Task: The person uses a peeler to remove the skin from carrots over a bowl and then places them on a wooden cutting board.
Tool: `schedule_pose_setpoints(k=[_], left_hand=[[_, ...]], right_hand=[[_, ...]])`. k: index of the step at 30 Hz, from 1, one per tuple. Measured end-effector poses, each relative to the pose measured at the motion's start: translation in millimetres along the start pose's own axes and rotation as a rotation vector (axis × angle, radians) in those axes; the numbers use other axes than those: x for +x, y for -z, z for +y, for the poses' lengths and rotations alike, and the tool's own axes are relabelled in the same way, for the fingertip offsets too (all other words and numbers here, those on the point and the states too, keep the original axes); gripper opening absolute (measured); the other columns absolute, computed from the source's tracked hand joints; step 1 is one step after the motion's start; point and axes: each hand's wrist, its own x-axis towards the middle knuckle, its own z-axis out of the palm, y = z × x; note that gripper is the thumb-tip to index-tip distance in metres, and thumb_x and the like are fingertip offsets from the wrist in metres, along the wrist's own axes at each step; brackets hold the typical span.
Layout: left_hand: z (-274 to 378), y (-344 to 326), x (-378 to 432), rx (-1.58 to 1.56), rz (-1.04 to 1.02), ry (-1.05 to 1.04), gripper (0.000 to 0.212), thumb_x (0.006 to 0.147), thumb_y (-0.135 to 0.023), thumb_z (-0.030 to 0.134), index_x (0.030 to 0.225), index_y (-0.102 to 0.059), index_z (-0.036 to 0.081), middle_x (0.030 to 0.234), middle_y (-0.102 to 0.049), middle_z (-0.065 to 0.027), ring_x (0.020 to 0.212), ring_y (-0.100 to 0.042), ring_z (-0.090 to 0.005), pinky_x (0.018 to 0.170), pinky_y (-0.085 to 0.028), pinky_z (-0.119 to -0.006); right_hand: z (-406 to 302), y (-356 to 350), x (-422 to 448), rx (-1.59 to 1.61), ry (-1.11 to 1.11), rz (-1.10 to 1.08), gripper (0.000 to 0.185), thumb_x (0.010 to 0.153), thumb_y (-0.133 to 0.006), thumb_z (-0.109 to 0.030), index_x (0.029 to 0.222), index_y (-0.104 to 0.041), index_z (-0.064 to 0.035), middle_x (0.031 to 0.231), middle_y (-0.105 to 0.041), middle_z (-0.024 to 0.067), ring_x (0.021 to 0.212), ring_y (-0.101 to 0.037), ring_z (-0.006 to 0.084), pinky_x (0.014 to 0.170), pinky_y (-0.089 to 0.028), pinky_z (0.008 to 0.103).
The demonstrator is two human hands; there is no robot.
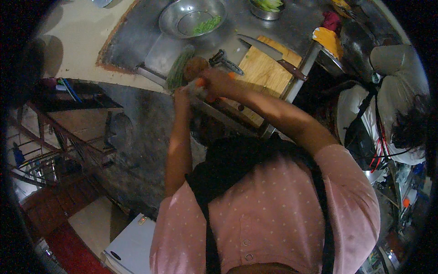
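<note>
My left hand (182,95) is closed on one side of a pale, blurred bundle (195,88), which looks like a thin plastic bag. Orange pieces (200,82) show at it, perhaps carrot or tomato. My right hand (219,84) grips the bundle from the other side, its fingers partly hidden and blurred. Just beyond the hands lies a round brown object (196,67), perhaps a coconut. A bunch of long green beans (179,70) rests to its left. A black-handled peeler (226,62) lies past my right hand, close to a wooden cutting board (265,70).
A kitchen knife (292,69) with a brown handle lies across the board. Farther back stand a steel bowl (184,25) with chopped greens and a smaller steel bowl (267,13) with pale green pieces. A yellow cloth (328,39) hangs at the right edge of the metal counter (133,37).
</note>
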Motion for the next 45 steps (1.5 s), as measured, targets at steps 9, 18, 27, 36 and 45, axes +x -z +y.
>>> schedule_pose_setpoints(k=[9,18,27,36,45], left_hand=[[14,-4,20,0.956,-0.101,-0.451,0.026,0.082,-0.039,0.014,0.099,-0.048,-0.003,0.094,-0.051,-0.0217,0.085,-0.049,-0.034,0.077,-0.039,-0.04],[-28,-1,26,0.693,0.388,-0.668,0.035,0.088,-0.032,0.021,0.108,-0.048,-0.003,0.108,-0.048,-0.0232,0.096,-0.048,-0.0356,0.085,-0.034,-0.041],[21,-6,-25,0.498,0.116,-0.347,0.044,0.086,-0.037,0.036,0.102,-0.053,-0.002,0.107,-0.048,-0.0222,0.098,-0.045,-0.0357,0.085,-0.034,-0.041],[72,-93,-68,0.725,-0.118,-1.129,0.048,0.068,-0.061,0.02,0.11,-0.046,0.001,0.1,-0.051,-0.019,0.094,-0.049,-0.0334,0.079,-0.041,-0.041],[84,-121,-53,0.661,-0.165,-1.078,0.033,0.07,-0.053,0.009,0.101,-0.051,-0.002,0.103,-0.05,-0.0198,0.094,-0.049,-0.0342,0.08,-0.04,-0.041]], right_hand=[[40,37,-31,0.999,-0.047,0.473,0.036,0.074,-0.065,-0.025,0.101,-0.052,-0.005,0.092,-0.056,0.004,0.086,-0.053,0.0146,0.079,-0.041,0.0284],[47,40,-107,-0.401,0.165,0.427,0.037,0.065,-0.067,-0.014,0.099,-0.054,-0.0099,0.085,-0.053,0.0056,0.079,-0.051,0.0214,0.073,-0.04,0.0316],[59,15,-113,-0.264,0.096,0.324,0.036,0.067,-0.06,-0.018,0.101,-0.053,-0.0082,0.101,-0.048,0.0129,0.093,-0.047,0.0313,0.08,-0.037,0.04],[111,115,-119,-0.634,-0.763,0.461,0.048,0.076,-0.056,-0.029,0.115,-0.041,-0.0055,0.102,-0.05,0.0159,0.09,-0.052,0.0345,0.077,-0.043,0.0392],[72,114,-136,-0.306,-0.725,0.467,0.049,0.082,-0.046,-0.036,0.121,-0.037,-0.0081,0.098,-0.055,0.0206,0.09,-0.054,0.0341,0.076,-0.043,0.0393]])
